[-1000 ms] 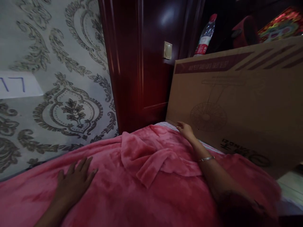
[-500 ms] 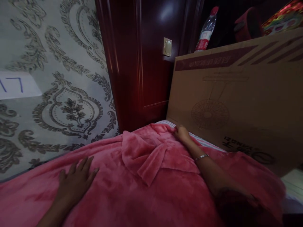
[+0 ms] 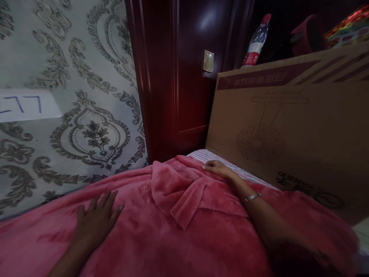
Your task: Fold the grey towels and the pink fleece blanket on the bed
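A pink plush blanket (image 3: 138, 238) spreads across the bed, its middle bunched into a loose fold with one corner lying on top. On its left part my left hand (image 3: 96, 217) rests flat, fingers spread, holding nothing. My right hand (image 3: 217, 168), with a silver bangle at the wrist, is at the blanket's far edge. Its fingers are curled and pinch the cloth there; the fingertips are partly hidden. Just beyond that hand a striped sheet (image 3: 206, 154) shows from under the blanket.
A large cardboard box (image 3: 317, 127) stands along the right side. Behind its top edge are a plastic bottle (image 3: 256, 44) with a red cap and a red curved object (image 3: 308, 34). A dark red wooden panel (image 3: 190, 96) and patterned wallpaper (image 3: 98, 84) border the far side.
My right hand has drawn the blanket's far edge a little toward me, and more striped sheet shows. My left hand stays flat on the blanket. The view has shifted slightly left.
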`<move>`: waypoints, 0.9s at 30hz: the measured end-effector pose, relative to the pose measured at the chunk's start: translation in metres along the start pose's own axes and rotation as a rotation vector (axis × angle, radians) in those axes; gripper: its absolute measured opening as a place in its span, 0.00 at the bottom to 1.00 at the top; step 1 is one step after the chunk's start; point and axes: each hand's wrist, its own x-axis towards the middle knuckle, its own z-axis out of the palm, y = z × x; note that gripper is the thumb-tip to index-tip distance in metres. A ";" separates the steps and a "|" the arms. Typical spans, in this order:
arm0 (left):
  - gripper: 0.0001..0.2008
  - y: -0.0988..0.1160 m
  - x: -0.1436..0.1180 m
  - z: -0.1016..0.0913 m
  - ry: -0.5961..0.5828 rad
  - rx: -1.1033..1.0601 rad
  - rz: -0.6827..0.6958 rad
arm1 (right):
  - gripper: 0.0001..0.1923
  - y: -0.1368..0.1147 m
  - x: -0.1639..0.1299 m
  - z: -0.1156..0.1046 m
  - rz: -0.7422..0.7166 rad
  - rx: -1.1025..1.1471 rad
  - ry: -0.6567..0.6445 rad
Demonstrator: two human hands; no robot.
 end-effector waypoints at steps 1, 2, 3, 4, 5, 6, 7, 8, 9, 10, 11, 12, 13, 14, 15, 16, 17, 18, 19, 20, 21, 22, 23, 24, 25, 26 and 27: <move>0.33 0.000 0.000 0.000 -0.006 0.004 -0.003 | 0.17 -0.003 0.002 0.004 -0.028 -0.011 0.006; 0.33 0.001 -0.001 -0.001 -0.012 0.008 -0.009 | 0.13 -0.007 0.003 0.007 -0.048 -0.018 0.016; 0.34 0.001 -0.001 -0.002 -0.012 0.012 -0.018 | 0.11 -0.010 0.003 0.009 -0.065 -0.025 0.030; 0.34 0.002 -0.001 -0.002 -0.010 0.014 -0.020 | 0.09 -0.014 0.003 0.009 -0.080 -0.031 0.053; 0.34 0.002 -0.002 -0.003 -0.008 0.014 -0.019 | 0.08 -0.018 0.001 0.008 -0.097 -0.037 0.094; 0.34 0.003 -0.002 -0.004 -0.009 0.014 -0.020 | 0.08 -0.022 0.000 0.005 -0.125 -0.040 0.152; 0.34 0.004 -0.002 -0.004 -0.016 0.012 -0.023 | 0.09 -0.027 -0.003 0.003 -0.168 -0.040 0.211; 0.34 0.004 -0.002 -0.005 -0.022 0.008 -0.026 | 0.11 -0.032 -0.005 0.000 -0.226 -0.034 0.248; 0.34 0.004 -0.002 -0.005 -0.026 0.001 -0.028 | 0.13 -0.038 -0.008 -0.001 -0.292 -0.025 0.241; 0.34 0.004 -0.002 -0.005 -0.033 -0.007 -0.034 | 0.15 -0.043 -0.010 -0.002 -0.355 -0.018 0.176; 0.34 0.004 -0.002 -0.005 -0.036 -0.015 -0.040 | 0.15 -0.048 -0.012 0.000 -0.402 -0.020 0.053; 0.34 0.004 -0.002 -0.005 -0.037 -0.021 -0.043 | 0.15 -0.052 -0.014 0.003 -0.424 -0.034 -0.101; 0.34 0.004 -0.002 -0.005 -0.036 -0.028 -0.046 | 0.14 -0.054 -0.016 0.007 -0.427 -0.059 -0.242; 0.34 0.003 -0.002 -0.004 -0.036 -0.034 -0.050 | 0.13 -0.056 -0.017 0.012 -0.420 -0.087 -0.345; 0.34 0.003 -0.002 -0.004 -0.032 -0.040 -0.050 | 0.11 -0.056 -0.017 0.016 -0.413 -0.113 -0.404; 0.34 0.002 -0.002 -0.003 -0.026 -0.047 -0.046 | 0.10 -0.056 -0.018 0.020 -0.409 -0.130 -0.423; 0.34 0.002 -0.002 -0.002 -0.018 -0.054 -0.042 | 0.09 -0.055 -0.017 0.023 -0.407 -0.134 -0.417; 0.34 0.002 -0.002 -0.002 -0.010 -0.059 -0.041 | 0.08 -0.053 -0.016 0.023 -0.401 -0.127 -0.407; 0.34 0.002 -0.002 -0.001 -0.005 -0.061 -0.037 | 0.08 -0.050 -0.015 0.022 -0.384 -0.115 -0.399; 0.34 0.002 -0.002 -0.001 -0.001 -0.060 -0.031 | 0.07 -0.048 -0.011 0.018 -0.343 -0.110 -0.377; 0.34 0.002 -0.002 0.000 0.001 -0.059 -0.027 | 0.06 -0.046 -0.007 0.012 -0.279 -0.114 -0.333; 0.33 0.002 -0.002 0.000 0.001 -0.058 -0.024 | 0.05 -0.043 0.000 0.005 -0.204 -0.130 -0.270; 0.33 0.002 -0.002 0.001 0.001 -0.057 -0.022 | 0.04 -0.041 0.008 -0.005 -0.127 -0.159 -0.191; 0.34 0.002 -0.002 0.001 0.003 -0.058 -0.020 | 0.03 -0.039 0.018 -0.015 -0.053 -0.196 -0.101; 0.34 0.001 -0.002 0.002 0.006 -0.061 -0.023 | 0.03 -0.036 0.029 -0.027 0.013 -0.234 -0.006; 0.34 0.001 -0.001 0.003 0.009 -0.064 -0.027 | 0.05 -0.033 0.040 -0.038 0.071 -0.265 0.082; 0.34 0.000 -0.001 0.004 0.009 -0.068 -0.029 | 0.05 -0.029 0.051 -0.047 0.126 -0.289 0.162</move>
